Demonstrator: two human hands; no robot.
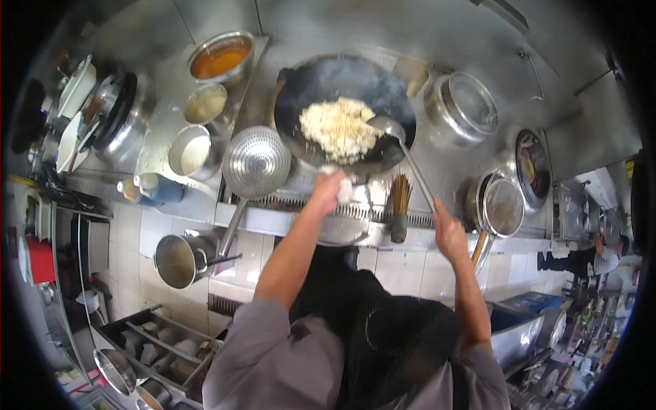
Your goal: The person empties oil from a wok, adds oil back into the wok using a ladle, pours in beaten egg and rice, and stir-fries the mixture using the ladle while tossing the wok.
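Note:
A large dark wok (290,109) sits on the stove with steam rising from it. Pale, chopped food (338,130) lies heaped in its middle; its kind I cannot make out. My left hand (330,193) is closed on a white cloth (344,190) at the wok's near rim. In my right hand (449,236) is the long handle of a ladle (388,126), whose bowl rests at the right side of the food. Between my hands, a bamboo wok brush (400,205) stands at the stove's front edge.
Left of the wok are a perforated strainer (256,162), a bowl of orange liquid (221,60) and metal pots (191,152). A pot (179,261) hangs low at left. Rightward are steel containers (465,106) and a mesh strainer (503,208). Another person (601,256) is far right.

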